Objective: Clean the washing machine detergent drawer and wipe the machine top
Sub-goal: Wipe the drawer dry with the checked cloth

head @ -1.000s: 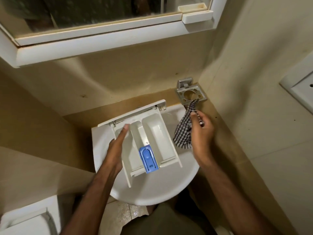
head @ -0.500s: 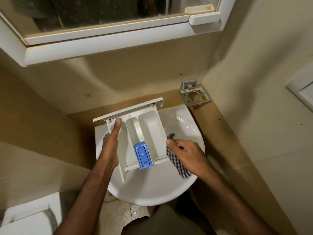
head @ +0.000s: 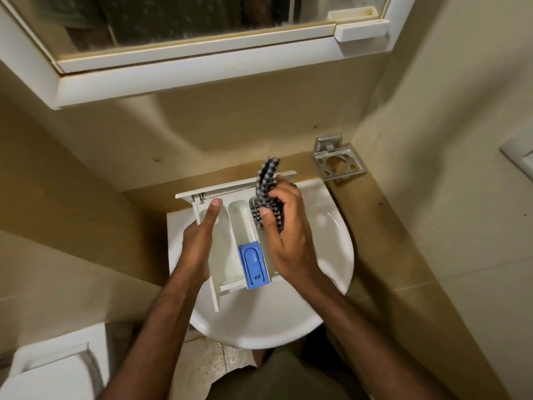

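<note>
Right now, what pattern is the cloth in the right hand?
Dark-and-white check on the cloth, gripped by the right hand; head view.

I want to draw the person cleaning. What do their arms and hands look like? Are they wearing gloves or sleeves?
No gloves and no sleeves in view: the left hand and right hand are bare, and both forearms are bare as far as the picture shows. No watch or bracelet shows on either wrist. There might be a dark ring on a right finger, but it's too small to tell.

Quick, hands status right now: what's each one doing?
Left hand: grips the left side of the detergent drawer over the sink, thumb along its wall.
Right hand: pinches the checked cloth in the drawer's right compartment.
</note>
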Tool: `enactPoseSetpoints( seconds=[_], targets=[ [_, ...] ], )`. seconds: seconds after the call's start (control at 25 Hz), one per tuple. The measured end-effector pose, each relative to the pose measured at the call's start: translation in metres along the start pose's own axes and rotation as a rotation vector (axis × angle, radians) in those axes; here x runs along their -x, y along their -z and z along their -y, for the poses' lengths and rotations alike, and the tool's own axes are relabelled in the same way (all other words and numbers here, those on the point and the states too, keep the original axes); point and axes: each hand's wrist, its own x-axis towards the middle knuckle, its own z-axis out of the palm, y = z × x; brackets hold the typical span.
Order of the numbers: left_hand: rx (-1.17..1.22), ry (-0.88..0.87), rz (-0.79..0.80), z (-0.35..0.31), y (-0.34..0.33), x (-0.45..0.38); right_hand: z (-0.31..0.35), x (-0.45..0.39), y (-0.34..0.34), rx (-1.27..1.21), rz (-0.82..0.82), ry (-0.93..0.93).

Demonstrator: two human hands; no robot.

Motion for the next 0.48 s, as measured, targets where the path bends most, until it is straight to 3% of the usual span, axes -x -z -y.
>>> enactPoseSetpoints(
  seconds=[0.16, 0.48],
  targets=[
    [-0.062, -0.009, -0.005, -0.005, 0.002, -0.001, -0.014, 0.012, -0.011, 0.576, 0.051, 0.078],
    [-0.104, -0.005, 0.004, -0.012, -0.009, 0.006, -0.003, 0.009, -0.021, 0.796, 0.177, -0.010]
  ],
)
